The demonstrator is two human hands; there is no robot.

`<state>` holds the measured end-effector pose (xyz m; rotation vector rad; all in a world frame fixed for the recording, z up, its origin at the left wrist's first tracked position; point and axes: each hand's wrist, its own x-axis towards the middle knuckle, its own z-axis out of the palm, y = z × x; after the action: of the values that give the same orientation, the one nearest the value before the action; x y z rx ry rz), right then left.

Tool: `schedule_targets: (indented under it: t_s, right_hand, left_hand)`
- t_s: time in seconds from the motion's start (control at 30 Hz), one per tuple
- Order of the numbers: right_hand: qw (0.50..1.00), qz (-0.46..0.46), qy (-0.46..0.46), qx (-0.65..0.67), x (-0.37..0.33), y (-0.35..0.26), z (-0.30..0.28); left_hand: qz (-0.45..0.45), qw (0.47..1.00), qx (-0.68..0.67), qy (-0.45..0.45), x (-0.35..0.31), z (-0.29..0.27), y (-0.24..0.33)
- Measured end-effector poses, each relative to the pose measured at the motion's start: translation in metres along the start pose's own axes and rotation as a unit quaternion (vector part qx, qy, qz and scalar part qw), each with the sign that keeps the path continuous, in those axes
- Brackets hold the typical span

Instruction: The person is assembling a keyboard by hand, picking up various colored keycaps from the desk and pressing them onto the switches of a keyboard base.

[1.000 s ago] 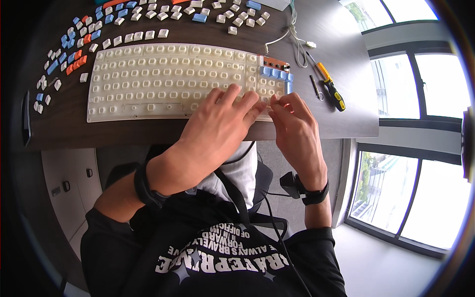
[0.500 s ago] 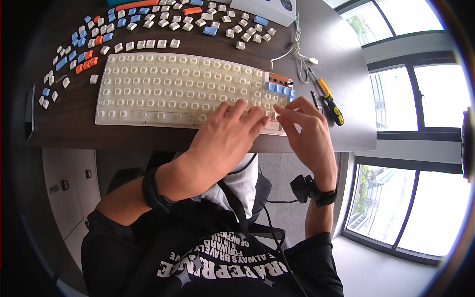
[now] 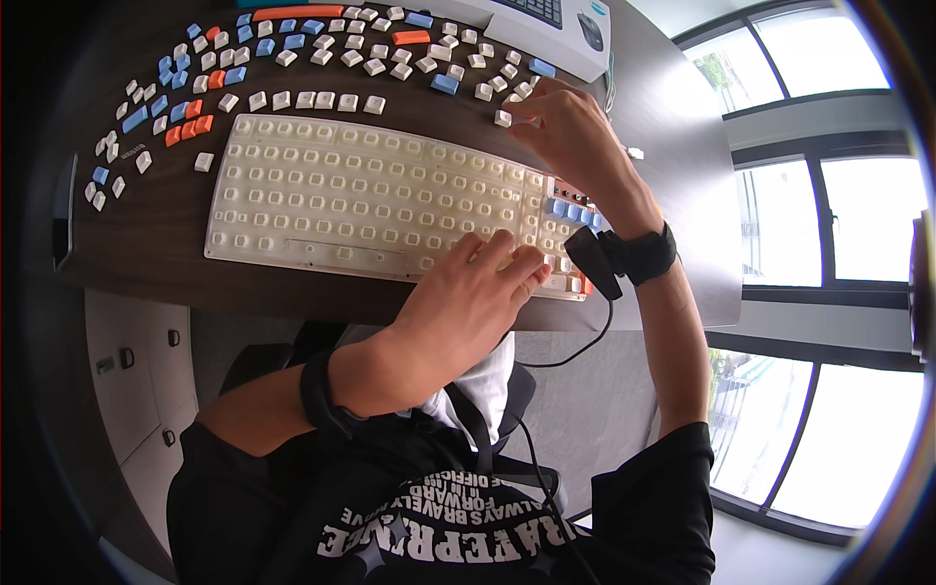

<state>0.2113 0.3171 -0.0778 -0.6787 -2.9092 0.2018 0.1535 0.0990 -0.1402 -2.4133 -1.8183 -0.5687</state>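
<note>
A cream keyboard (image 3: 312, 185) with most of its key posts bare lies on the dark table, tilted slightly. Over its lower right part rests my left hand (image 3: 466, 297), fingers bent a little and spread, holding nothing visible. A row of blue keycaps (image 3: 573, 212) is fitted near its right end, and white keycaps sit beside my left fingertips. Beyond the keyboard's upper right edge, my right hand (image 3: 570, 127) reaches down with thumb and fingers apart. Right at its fingertips lies a white keycap (image 3: 503, 118). My right forearm hides part of the keyboard's right end.
Loose white, blue and orange keycaps (image 3: 374, 67) are scattered along the far side and left of the table. A box (image 3: 585, 49) picturing a keyboard and mouse stands at the back. A cable plug (image 3: 636, 153) lies right of my right hand. Windows (image 3: 819, 205) are at right.
My right hand has moved from the keyboard's lower right corner up to the loose keycaps. My left hand stays on the keyboard. The whole view has shifted slightly.
</note>
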Motion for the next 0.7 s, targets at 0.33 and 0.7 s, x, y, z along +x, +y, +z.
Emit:
schedule_targets:
  t_s: [0.33, 0.7]
  right_hand:
    - [0.999, -0.015, -0.003, -0.034, 0.008, 0.014, 0.020]
    - [0.993, 0.040, 0.009, 0.109, -0.040, -0.003, -0.016]
  left_hand:
    - [0.005, 1.000, 0.014, -0.017, 0.000, -0.002, -0.002]
    - [0.011, 1.000, 0.009, 0.010, -0.001, 0.001, 0.002]
